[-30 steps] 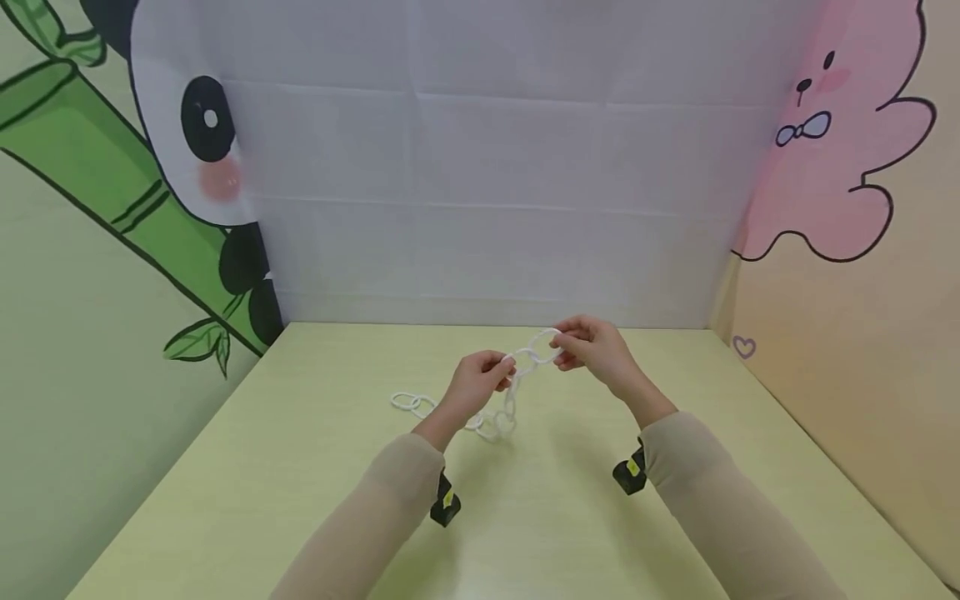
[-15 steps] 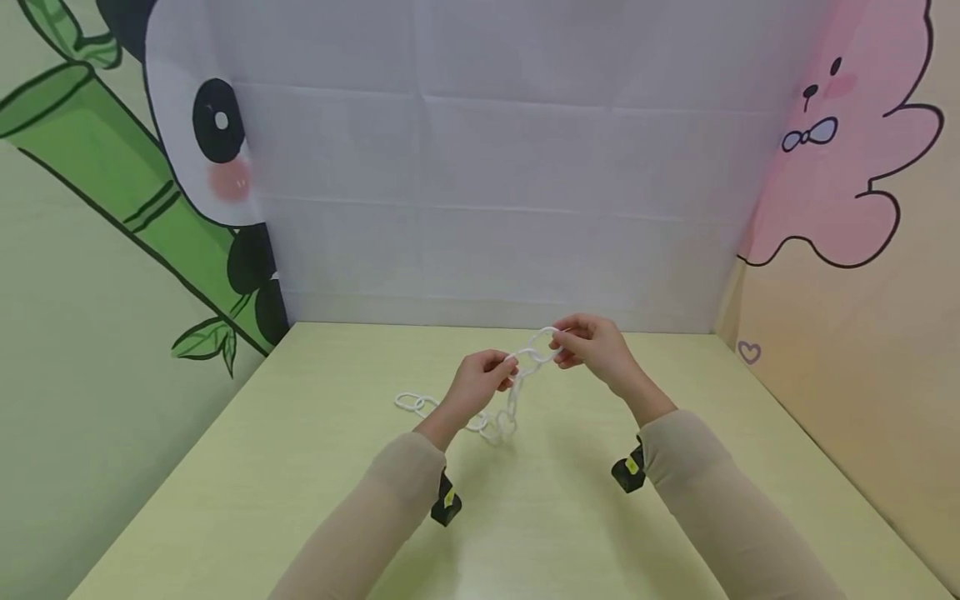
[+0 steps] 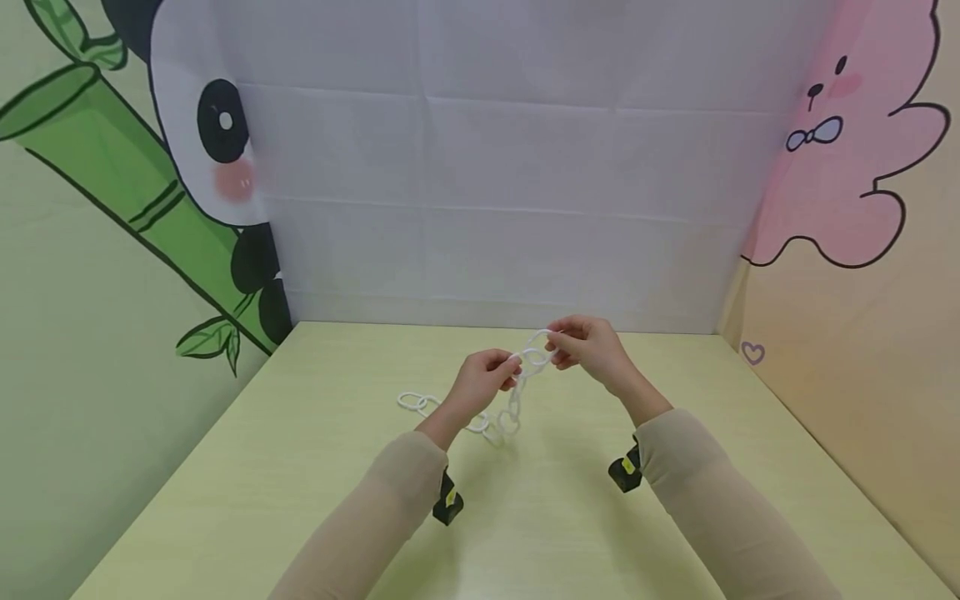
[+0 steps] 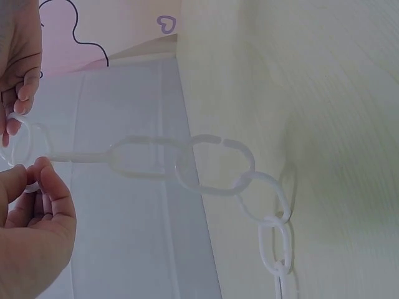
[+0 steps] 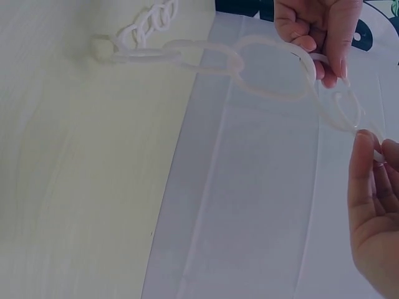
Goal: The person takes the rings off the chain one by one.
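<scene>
A white plastic chain [image 5: 146,58] of oval links stretches from hand to hand above the table. My left hand [image 3: 480,386] pinches one link between thumb and fingers. To its right and slightly farther back, my right hand [image 3: 592,352] pinches the end link; one or two links span the gap. From my left hand the rest of the chain [image 4: 215,192] hangs down to the table and trails left, partly hidden behind the left wrist in the head view. Whether any link has a gap at my fingertips is too small to tell.
The pale yellow table [image 3: 540,508] meets a white creased sheet [image 3: 517,258] at its back edge. Side walls carry a panda with bamboo [image 3: 97,133] on the left and a pink bear [image 3: 832,192] on the right. Black wrist cameras [image 3: 626,473] hang under both sleeves.
My right hand has come slightly left, closer to the left hand, and the links between them sag a little more. The head view has shifted slightly. Both hands keep their pinch on the chain.
</scene>
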Demonstrator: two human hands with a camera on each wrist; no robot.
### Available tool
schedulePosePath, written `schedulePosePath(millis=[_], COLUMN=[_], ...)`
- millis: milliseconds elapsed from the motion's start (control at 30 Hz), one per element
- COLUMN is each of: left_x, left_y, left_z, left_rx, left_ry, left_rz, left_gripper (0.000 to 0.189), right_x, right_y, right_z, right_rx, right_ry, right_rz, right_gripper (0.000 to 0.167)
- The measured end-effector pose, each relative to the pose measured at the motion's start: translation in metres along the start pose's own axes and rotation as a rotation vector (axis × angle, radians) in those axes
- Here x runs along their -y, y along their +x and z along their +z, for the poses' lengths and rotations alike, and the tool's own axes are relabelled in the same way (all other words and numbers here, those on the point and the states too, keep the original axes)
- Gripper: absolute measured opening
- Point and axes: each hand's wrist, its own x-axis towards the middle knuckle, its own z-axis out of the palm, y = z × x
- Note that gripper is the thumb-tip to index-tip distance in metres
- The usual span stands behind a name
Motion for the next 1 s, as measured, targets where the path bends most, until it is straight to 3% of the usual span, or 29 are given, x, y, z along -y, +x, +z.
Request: schedulePosePath(millis=[633,867,1000], left_x=[0.002,0.029,0.033], left_y=[0.002,0.018,0.02], left_z=[0.001,0.001,0.003], left_rx=[0.01,0.009,-0.01], left_ry=[0.017,0.016,0.029], left_rz=[-0.015,-0.016,-0.011], left_gripper=[0.023,0.026,0.027], right_x=[-0.002,-0.004,-0.005], right_y=[-0.003,-0.004,-0.003], right_z=[0.004,0.005,0.005], right_rx=[0.032,0.048,0.054], right_ry=[-0.07,-0.09,-0.104], right_rz=[-0.028,-0.036,-0.042], right_gripper=[0.021,0.023,0.024])
